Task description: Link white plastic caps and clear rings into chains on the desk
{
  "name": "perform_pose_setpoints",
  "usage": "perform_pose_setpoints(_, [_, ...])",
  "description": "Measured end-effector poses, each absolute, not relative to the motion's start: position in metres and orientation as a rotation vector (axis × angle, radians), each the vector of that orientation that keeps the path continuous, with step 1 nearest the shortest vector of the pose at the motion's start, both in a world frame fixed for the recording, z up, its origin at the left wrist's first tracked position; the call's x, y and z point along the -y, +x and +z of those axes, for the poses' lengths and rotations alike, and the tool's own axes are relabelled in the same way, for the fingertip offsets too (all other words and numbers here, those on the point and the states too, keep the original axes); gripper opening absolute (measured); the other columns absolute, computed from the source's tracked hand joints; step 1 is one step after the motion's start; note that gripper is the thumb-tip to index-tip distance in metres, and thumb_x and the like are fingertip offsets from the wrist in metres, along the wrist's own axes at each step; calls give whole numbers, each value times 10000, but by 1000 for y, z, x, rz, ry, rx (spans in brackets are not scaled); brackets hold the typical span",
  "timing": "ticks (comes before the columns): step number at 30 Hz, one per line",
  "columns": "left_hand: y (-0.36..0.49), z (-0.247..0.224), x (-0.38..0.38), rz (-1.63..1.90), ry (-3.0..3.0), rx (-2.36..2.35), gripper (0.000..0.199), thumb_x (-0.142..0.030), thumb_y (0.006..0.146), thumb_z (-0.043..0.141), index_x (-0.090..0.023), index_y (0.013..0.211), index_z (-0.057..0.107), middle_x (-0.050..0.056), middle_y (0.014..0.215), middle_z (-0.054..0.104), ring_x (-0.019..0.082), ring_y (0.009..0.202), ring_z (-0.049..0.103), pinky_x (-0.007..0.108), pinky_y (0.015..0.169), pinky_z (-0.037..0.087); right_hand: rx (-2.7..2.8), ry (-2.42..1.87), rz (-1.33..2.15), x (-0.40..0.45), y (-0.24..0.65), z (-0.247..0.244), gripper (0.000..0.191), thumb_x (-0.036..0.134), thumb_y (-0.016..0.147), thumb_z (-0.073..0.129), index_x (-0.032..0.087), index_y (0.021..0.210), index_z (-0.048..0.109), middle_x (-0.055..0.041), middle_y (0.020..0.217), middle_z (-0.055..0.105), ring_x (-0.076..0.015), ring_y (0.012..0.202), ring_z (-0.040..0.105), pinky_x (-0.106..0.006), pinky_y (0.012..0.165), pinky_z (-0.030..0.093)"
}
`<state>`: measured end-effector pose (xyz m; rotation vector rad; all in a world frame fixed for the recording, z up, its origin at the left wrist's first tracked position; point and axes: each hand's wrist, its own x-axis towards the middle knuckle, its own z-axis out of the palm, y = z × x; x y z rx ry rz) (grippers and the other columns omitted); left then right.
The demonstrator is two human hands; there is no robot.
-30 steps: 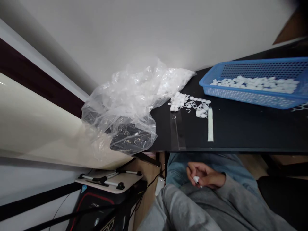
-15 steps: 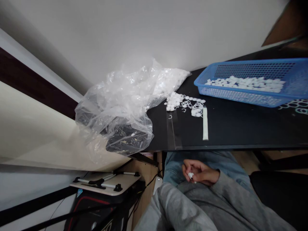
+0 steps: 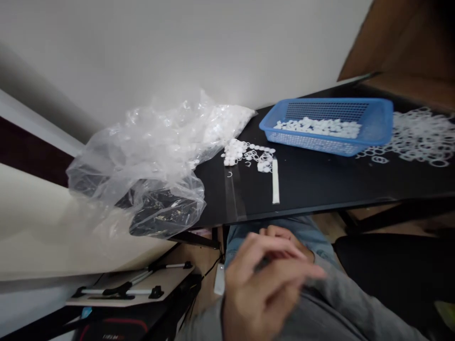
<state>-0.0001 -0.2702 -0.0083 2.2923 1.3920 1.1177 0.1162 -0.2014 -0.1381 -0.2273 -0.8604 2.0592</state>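
Observation:
My left hand (image 3: 263,279) is raised close to the camera above my lap, smeared by motion. Its fingers point right, and I cannot make out anything between them. Behind it, partly covered, rests my right hand (image 3: 284,235) on my jeans, with the visible fingers curled and their tips hidden. On the black table beyond lie a heap of small white round pieces and thin rings (image 3: 235,150), and a narrow white strip-like tube (image 3: 276,182). The blue basket (image 3: 382,135) holds many white pieces.
A large clear plastic bag (image 3: 159,156) with white pieces covers the table's left end. Many white rings (image 3: 419,135) are spread right of the basket, near a brown cardboard box (image 3: 398,47). The table's front edge (image 3: 302,208) runs just beyond my lap.
My left hand has come up from the lower left in front of my right hand. The small white piece seen in my right hand is now hidden. The view has turned right.

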Motion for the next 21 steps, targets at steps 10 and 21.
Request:
perform_pose_setpoints(10, [-17,-21,271,1298,2320,-1202,391,-12,846,599,-216,1172,674,52,1162,689,136,1037,669,186,810,608,790,-37,2142,220,127,-89,526,145,513,933,180,873,550,58,740,590,-36,601,556,-133,584,467])
perform_pose_setpoints(21, [-50,-10,278,904,2356,-964,247,-255,850,678,-284,1096,677,-40,902,758,106,870,709,135,748,599,907,2,2175,233,131,-74,576,106,522,920,184,932,522,32,831,648,-51,690,635,-152,663,516])
